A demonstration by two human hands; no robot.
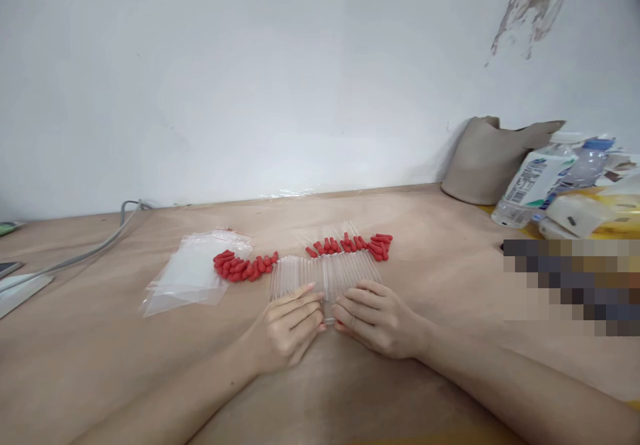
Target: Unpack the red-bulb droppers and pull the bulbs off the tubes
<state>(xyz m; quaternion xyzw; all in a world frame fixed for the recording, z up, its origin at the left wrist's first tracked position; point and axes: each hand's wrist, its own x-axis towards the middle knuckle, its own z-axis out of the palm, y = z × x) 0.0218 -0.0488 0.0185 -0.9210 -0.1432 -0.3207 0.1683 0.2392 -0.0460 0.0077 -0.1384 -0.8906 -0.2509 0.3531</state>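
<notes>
A row of thin clear tubes [327,268] lies side by side on the table, pointing away from me. My left hand [293,325] covers the near left part of the row, fingers curled over the tubes. From the other side, my right hand [377,315] grips the near right part, its fingertips close to the left hand's. Small bits of red show under both hands, by the thumbs. Beyond the far ends lie red rubber bulbs [345,243], with more clear tubes behind them. Another cluster of red bulbs [240,268] rests at the left of the row.
Clear zip bags [195,271] lie spread at the left. A grey cable [107,239] runs along the far left. At the right stand a grey-brown container [487,161], a labelled plastic bottle [537,185] and a yellow-and-white packet [600,211]. A white wall [280,85] bounds the table behind.
</notes>
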